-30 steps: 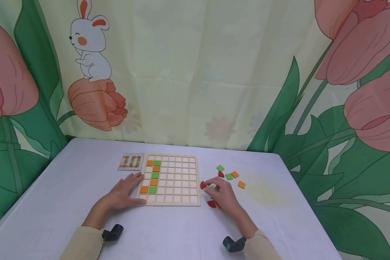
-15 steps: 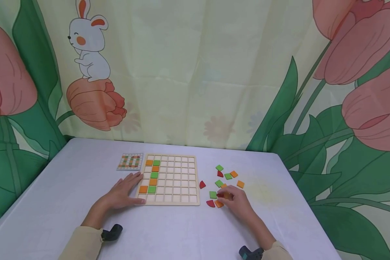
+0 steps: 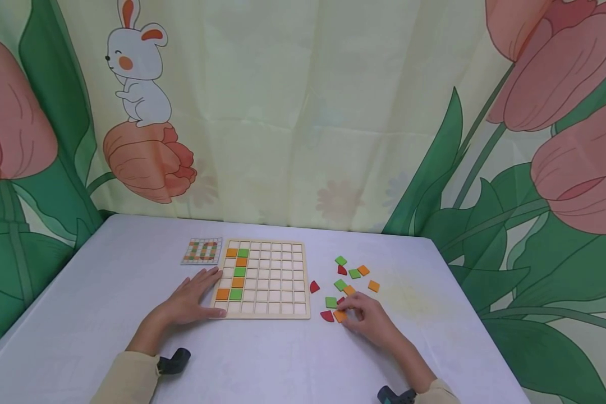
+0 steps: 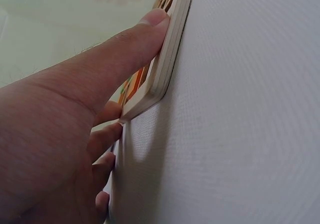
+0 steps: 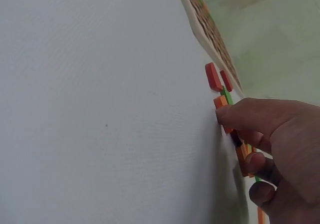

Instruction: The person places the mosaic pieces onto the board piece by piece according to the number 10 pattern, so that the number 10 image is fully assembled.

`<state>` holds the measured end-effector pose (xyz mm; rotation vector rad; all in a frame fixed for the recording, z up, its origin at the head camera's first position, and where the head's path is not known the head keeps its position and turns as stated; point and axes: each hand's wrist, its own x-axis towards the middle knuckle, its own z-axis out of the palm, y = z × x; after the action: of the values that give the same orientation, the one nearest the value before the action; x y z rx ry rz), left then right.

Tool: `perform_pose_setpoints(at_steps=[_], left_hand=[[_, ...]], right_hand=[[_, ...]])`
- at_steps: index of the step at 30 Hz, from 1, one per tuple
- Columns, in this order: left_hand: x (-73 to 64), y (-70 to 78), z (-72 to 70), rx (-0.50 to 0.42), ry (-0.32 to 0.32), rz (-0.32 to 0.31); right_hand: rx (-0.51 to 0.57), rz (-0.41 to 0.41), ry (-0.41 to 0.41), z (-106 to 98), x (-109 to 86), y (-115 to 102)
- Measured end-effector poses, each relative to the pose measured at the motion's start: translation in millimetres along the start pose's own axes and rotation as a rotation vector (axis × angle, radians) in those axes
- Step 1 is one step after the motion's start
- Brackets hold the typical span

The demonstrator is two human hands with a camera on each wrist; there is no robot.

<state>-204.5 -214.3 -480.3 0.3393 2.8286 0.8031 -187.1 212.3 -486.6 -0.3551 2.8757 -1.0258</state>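
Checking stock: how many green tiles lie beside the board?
4, far to near: first green tile, behind a red wedge; second green tile, beside an orange tile; third green tile, beside another orange tile; fourth green tile, by another wedge. The right grip may hide more.

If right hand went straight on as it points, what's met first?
Likely the orange tile just ahead of the right hand, with a red piece beyond it. Depth is unclear; hand and tile may already touch.

Behind the white cloth-covered table (image 3: pixel 267 365), I saw a pale yellow fabric curtain (image 3: pixel 283 112) printed with a white cartoon rabbit (image 3: pixel 144 73) and pink tulips (image 3: pixel 558 70).
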Motion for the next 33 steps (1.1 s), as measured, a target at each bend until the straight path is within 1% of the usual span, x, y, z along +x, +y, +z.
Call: perform_pose_setpoints(at_steps=[5, 16, 19, 25, 33], left_hand=[[0.5, -0.8, 0.8, 0.006, 0.002, -0.001], [0.7, -0.1, 0.9, 0.007, 0.001, -0.012], [0.7, -0.4, 1.0, 0.006, 0.000, -0.015], [0.7, -0.2, 0.3, 0.005, -0.001, -0.011], [0.4, 0.1, 0.9, 0.009, 0.000, -0.009]], right_hand=[[-0.047, -0.009, -0.010, -1.0, 3.0, -3.4], [-0.106, -0.005, 0.032, 1.6, 9.7, -12.0], [-0.101, -0.038, 0.051, 0.9, 12.3, -12.5], [-0.089, -0.139, 0.041, 0.1, 21.0, -19.6], [-0.067, -0.199, 0.011, 10.3, 35.3, -39.5]])
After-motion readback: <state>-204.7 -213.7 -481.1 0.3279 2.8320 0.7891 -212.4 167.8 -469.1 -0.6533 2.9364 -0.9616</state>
